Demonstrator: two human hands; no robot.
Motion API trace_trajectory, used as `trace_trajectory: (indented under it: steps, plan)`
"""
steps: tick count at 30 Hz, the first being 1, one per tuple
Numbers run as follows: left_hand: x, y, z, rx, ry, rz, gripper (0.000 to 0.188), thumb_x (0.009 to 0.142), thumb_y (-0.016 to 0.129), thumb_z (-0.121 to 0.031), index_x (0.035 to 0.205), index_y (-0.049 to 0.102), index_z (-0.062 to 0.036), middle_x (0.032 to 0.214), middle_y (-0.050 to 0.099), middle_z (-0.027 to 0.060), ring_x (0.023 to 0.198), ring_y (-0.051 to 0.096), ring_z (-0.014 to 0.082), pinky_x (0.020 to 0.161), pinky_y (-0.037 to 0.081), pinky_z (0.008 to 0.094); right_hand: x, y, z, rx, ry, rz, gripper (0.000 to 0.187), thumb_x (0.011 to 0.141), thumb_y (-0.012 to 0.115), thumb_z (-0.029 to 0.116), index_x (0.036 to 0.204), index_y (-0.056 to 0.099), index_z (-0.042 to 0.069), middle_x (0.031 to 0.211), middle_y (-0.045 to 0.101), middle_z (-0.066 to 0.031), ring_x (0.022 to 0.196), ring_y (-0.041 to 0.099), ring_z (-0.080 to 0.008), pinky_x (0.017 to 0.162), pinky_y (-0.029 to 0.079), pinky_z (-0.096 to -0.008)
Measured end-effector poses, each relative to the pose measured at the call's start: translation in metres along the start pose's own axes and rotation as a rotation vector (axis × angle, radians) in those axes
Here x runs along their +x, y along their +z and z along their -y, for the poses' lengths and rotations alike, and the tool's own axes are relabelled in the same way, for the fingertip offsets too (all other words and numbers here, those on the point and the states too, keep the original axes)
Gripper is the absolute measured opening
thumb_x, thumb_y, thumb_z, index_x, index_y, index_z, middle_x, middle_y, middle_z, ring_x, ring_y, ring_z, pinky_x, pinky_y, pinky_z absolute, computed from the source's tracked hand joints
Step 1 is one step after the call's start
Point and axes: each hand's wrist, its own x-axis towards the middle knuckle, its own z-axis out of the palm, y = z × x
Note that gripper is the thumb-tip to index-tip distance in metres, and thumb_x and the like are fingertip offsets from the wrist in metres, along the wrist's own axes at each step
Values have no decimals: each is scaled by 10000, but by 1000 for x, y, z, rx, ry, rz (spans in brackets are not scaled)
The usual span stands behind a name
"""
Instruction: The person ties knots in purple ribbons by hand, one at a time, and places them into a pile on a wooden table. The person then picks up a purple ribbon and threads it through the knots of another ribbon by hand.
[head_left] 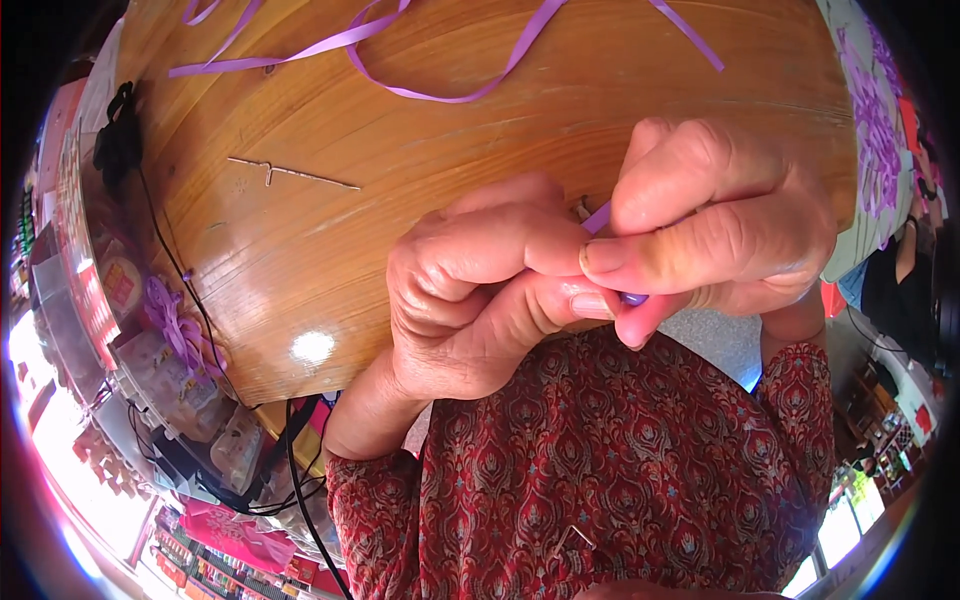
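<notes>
My left hand (480, 285) and my right hand (725, 225) meet above the near edge of the wooden table, thumbs and fingertips pinched together. Between them shows a short bit of purple ribbon (597, 218), and a small shiny purple piece (633, 299) peeks out below the right thumb. Most of what they grip is covered by the fingers. To the left on the tabletop lies a thin metal hook-like tool (295, 174), apart from both hands. Long loose purple ribbon (440, 98) curls across the far side of the table.
At the left edge, a black cable (160, 205) runs down beside plastic bags (180, 390) and a purple ribbon bundle (178, 325). More purple ribbons (875, 140) hang in a mass at the far right. The wooden table (240, 250) ends near my patterned clothing.
</notes>
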Motion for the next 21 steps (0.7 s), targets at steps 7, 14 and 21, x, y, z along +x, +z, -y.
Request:
trace_trajectory:
  steps: [7, 14, 21]
  plan:
    - [-2, -1, 3, -2, 0, -12, 85, 764, 712, -26, 827, 657, -13, 716, 593, 50, 616, 535, 129, 562, 412, 246, -5, 12, -2, -93, -35, -108, 285, 637, 780, 24, 877, 657, -69, 845, 591, -117, 630, 565, -151, 529, 439, -215]
    - [-1, 0, 0, 67, 7, 22, 69, 769, 701, -6, 819, 654, -10, 705, 590, 52, 613, 540, 127, 565, 422, 246, -14, 21, -5, -2, 9, -166, 272, 677, 763, 52, 901, 649, -53, 823, 611, -105, 617, 550, -147, 528, 434, -227]
    - [-3, 10, 2, -4, -48, -129, 74, 820, 662, -25, 888, 646, 1, 754, 596, 55, 674, 552, 124, 615, 429, 236, -12, 3, -9, -131, 28, -65, 383, 747, 732, 198, 994, 629, -75, 794, 601, -96, 614, 533, -128, 509, 406, -246]
